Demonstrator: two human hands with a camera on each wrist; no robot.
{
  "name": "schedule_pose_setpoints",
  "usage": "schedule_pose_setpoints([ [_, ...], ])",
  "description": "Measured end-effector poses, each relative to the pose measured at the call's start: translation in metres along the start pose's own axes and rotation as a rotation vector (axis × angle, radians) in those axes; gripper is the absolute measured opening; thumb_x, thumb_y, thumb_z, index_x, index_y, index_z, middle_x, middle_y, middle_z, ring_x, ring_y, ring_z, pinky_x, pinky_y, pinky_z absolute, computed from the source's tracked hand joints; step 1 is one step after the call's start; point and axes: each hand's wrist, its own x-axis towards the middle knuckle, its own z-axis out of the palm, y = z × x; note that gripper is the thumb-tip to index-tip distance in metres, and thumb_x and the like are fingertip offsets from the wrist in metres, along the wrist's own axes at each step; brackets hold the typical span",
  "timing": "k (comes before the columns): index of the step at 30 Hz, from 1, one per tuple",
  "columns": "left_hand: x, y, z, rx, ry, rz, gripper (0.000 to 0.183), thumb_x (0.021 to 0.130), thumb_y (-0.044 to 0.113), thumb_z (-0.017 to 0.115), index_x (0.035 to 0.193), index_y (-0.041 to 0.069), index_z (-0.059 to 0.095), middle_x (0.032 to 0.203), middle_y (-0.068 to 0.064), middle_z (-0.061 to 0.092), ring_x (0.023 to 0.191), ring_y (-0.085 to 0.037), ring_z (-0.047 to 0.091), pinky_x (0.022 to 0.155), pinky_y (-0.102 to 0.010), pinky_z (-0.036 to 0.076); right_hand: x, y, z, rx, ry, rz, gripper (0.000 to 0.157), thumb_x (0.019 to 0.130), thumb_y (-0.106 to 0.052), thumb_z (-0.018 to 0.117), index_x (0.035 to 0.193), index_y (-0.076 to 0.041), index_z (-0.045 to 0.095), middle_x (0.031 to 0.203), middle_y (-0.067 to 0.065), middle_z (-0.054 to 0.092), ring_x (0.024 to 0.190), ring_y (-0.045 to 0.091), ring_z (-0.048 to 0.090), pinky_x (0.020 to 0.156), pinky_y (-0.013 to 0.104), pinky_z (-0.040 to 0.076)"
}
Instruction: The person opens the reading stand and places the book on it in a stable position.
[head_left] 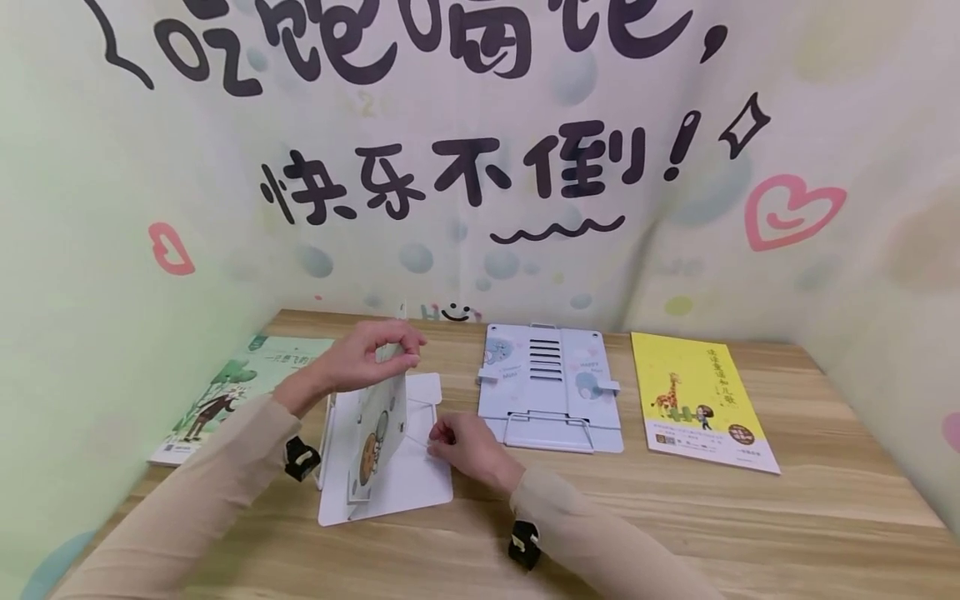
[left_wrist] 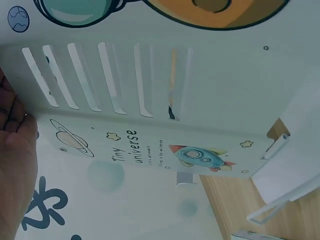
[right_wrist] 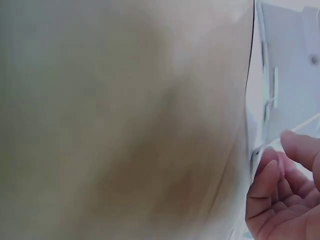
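Observation:
A white metal book stand with a cartoon astronaut panel [head_left: 384, 425] stands partly unfolded on the table, its panel raised steeply above the flat white base [head_left: 420, 487]. My left hand [head_left: 367, 360] grips the panel's top edge, fingers bent over it. In the left wrist view, slots and a "Tiny universe" rocket print [left_wrist: 200, 156] show on the panel. On the base's right side, my right hand [head_left: 471, 450] pinches the thin wire support with curled fingers [right_wrist: 265, 192]. The exact contact is partly hidden by the fingers.
A second, pale blue book stand [head_left: 551, 387] lies folded flat to the right. Beyond it is a yellow book [head_left: 697, 400]. A green-covered book [head_left: 240, 392] lies at the left, partly behind my left arm. A printed curtain wall [head_left: 420, 250] borders the wooden table [head_left: 675, 533].

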Motion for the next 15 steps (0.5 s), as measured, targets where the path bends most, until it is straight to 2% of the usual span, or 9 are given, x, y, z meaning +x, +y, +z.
schedule_pose_setpoints([
  [3, -0.001, -0.001, -0.003, -0.095, 0.064, -0.087, 0.007, 0.09, 0.004, 0.058, 0.088, 0.006, 0.064, 0.097, -0.003, 0.068, 0.102, -0.016, 0.061, 0.093, -0.034, 0.047, -0.013, -0.012, 0.003, 0.122, 0.029, -0.013, 0.007, 0.083, -0.005, 0.068, 0.086, -0.004, 0.061, 0.067, -0.004, 0.052, 0.058, 0.003, 0.046, 0.051, 0.016, 0.038],
  [7, -0.002, -0.009, -0.008, -0.213, 0.258, -0.245, 0.02, 0.095, 0.01, 0.054, 0.108, -0.002, 0.062, 0.108, -0.012, 0.065, 0.094, -0.011, 0.059, 0.082, -0.02, 0.049, -0.03, -0.035, 0.015, 0.308, 0.02, -0.044, 0.01, 0.082, -0.006, 0.069, 0.086, -0.003, 0.06, 0.067, -0.005, 0.054, 0.056, 0.001, 0.048, 0.049, 0.014, 0.039],
  [9, -0.001, -0.017, -0.01, -0.221, 0.331, -0.349, 0.029, 0.097, 0.017, 0.052, 0.119, -0.001, 0.057, 0.117, -0.015, 0.061, 0.099, -0.014, 0.057, 0.086, -0.021, 0.047, -0.036, -0.046, 0.022, 0.376, 0.017, -0.06, 0.012, 0.082, -0.008, 0.07, 0.085, -0.001, 0.06, 0.068, -0.005, 0.054, 0.056, -0.001, 0.047, 0.049, 0.012, 0.039],
  [11, -0.003, -0.027, -0.009, -0.196, 0.338, -0.453, 0.039, 0.098, 0.025, 0.049, 0.13, 0.002, 0.051, 0.128, -0.016, 0.055, 0.112, -0.02, 0.054, 0.096, -0.027, 0.045, -0.039, -0.053, 0.028, 0.426, 0.029, -0.068, 0.014, 0.082, -0.008, 0.071, 0.085, -0.001, 0.06, 0.068, -0.005, 0.054, 0.057, -0.002, 0.046, 0.05, 0.011, 0.038],
  [13, -0.007, -0.036, -0.007, -0.171, 0.291, -0.562, 0.048, 0.098, 0.033, 0.047, 0.138, 0.005, 0.043, 0.138, -0.015, 0.048, 0.124, -0.026, 0.047, 0.104, -0.036, 0.039, -0.041, -0.058, 0.032, 0.461, 0.051, -0.063, 0.015, 0.082, -0.009, 0.071, 0.083, 0.0, 0.059, 0.067, -0.004, 0.054, 0.055, -0.002, 0.045, 0.049, 0.01, 0.037],
  [15, -0.013, -0.044, -0.004, -0.161, 0.226, -0.642, 0.054, 0.098, 0.037, 0.046, 0.142, 0.007, 0.038, 0.143, -0.016, 0.042, 0.131, -0.032, 0.04, 0.107, -0.044, 0.035, -0.042, -0.061, 0.036, 0.489, 0.071, -0.055, 0.014, 0.083, -0.009, 0.07, 0.083, -0.001, 0.058, 0.066, -0.003, 0.054, 0.053, -0.001, 0.046, 0.048, 0.011, 0.038],
])
